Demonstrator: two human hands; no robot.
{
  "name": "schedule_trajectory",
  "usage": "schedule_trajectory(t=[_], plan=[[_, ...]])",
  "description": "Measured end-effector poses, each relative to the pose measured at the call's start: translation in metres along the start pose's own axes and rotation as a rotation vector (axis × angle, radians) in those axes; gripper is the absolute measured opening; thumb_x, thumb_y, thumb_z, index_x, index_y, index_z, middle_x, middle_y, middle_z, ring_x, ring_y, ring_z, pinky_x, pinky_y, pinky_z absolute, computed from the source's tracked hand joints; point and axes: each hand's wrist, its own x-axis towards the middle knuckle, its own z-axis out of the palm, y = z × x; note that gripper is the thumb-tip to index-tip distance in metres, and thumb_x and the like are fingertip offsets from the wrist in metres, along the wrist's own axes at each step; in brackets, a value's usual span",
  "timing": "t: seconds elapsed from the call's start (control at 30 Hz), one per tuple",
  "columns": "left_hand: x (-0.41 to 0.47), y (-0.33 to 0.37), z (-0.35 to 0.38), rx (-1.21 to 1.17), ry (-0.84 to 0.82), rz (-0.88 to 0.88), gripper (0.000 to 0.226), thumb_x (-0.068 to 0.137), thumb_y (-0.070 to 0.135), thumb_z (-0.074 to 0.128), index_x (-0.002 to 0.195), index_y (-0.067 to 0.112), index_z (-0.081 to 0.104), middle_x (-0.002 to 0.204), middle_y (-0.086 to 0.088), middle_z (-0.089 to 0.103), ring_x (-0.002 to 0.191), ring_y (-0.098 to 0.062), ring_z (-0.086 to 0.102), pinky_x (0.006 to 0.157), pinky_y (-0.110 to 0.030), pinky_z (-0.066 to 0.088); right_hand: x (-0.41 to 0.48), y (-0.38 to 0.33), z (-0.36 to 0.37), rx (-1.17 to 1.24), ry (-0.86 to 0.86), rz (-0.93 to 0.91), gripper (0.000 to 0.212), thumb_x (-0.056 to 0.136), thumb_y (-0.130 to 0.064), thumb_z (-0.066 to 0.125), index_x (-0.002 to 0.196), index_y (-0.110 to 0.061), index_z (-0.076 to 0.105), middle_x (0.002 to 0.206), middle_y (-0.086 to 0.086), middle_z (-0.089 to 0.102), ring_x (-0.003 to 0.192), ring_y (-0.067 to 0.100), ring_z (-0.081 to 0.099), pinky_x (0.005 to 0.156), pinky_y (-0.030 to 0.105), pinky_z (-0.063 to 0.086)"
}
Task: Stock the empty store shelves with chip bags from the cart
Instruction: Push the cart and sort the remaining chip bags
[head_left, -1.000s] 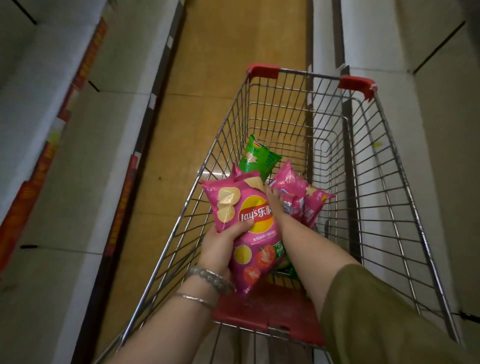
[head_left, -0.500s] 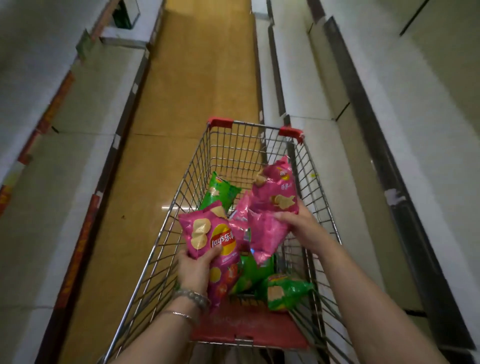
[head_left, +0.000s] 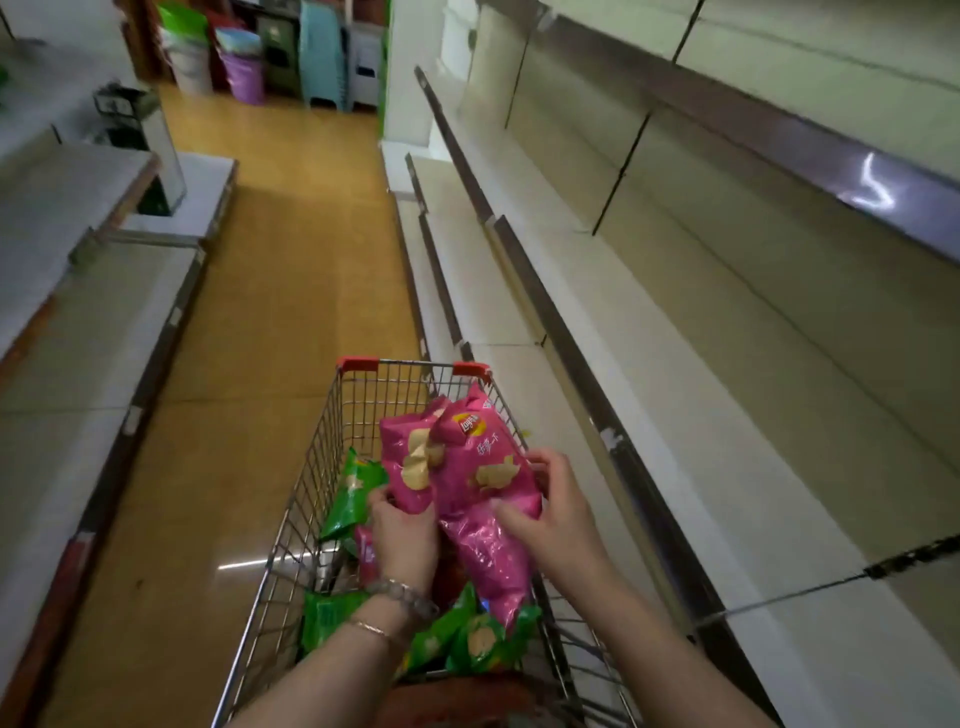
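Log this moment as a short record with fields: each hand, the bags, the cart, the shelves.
left hand: grips the lower left of the pink chip bags
right hand: holds the same bunch at its right edge, thumb on the front
pink chip bags: lifted above the cart
green chip bags: lying in the cart
cart: wire, red corners, standing in the aisle
shelves: to the right, no bags on them yet

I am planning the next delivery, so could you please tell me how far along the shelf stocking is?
Done: nothing visible; the pale shelves on the right show no bags. In hand: the left hand and right hand each grip pink foil chip bags above the silver wire shopping cart. Left: shelving those, plus the green foil chip bags lying in the cart.
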Motion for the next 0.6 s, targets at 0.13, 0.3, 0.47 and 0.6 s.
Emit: schedule_trajectory(t=[0.13,0.3,0.47,0.6], plan=[[-0.031,0.032,0.011,-0.067,-0.012,0.13,0.054,0.071,0.006,0.079,0.105,0.013,0.037,0.099,-0.013,0.058,0.09,-0.024,0.059,0.074,-0.027,0.042,-0.027,-0.03,-0.023,-0.342,0.058,-0.147,0.104,0.054,-0.088,0.043,0.136,-0.024,0.039,0.134,0.0,0.042,0.126,0.017,0.039,0.106,0.043,0.036],[-0.102,0.064,0.024,-0.076,-0.177,0.311,0.066,0.056,0.024,0.087,0.101,0.019,0.039,0.099,-0.006,0.063,0.088,-0.023,0.061,0.076,-0.03,0.046,-0.088,-0.063,-0.076,-0.204,0.212,-0.082,0.112,0.044,-0.064,0.077,0.138,-0.033,0.024,0.12,-0.008,0.022,0.121,0.01,0.031,0.102,0.022,0.036],[-0.185,0.105,0.026,-0.142,-0.445,0.455,0.058,0.059,0.027,0.089,0.098,0.032,0.046,0.101,0.005,0.065,0.09,-0.01,0.064,0.078,-0.027,0.051,-0.173,-0.085,-0.155,0.227,0.399,-0.146,0.078,0.053,-0.028,0.085,0.12,-0.03,0.044,0.115,-0.001,0.059,0.099,0.014,0.065,0.082,0.023,0.053],[-0.249,0.141,0.028,-0.237,-0.666,0.451,0.054,0.065,0.025,0.08,0.112,0.024,0.054,0.103,0.002,0.068,0.088,-0.014,0.068,0.064,-0.024,0.057,-0.248,-0.104,-0.209,0.491,0.506,-0.167,0.073,0.058,-0.02,0.085,0.118,-0.021,0.043,0.108,0.008,0.065,0.083,0.025,0.071,0.065,0.034,0.058]])
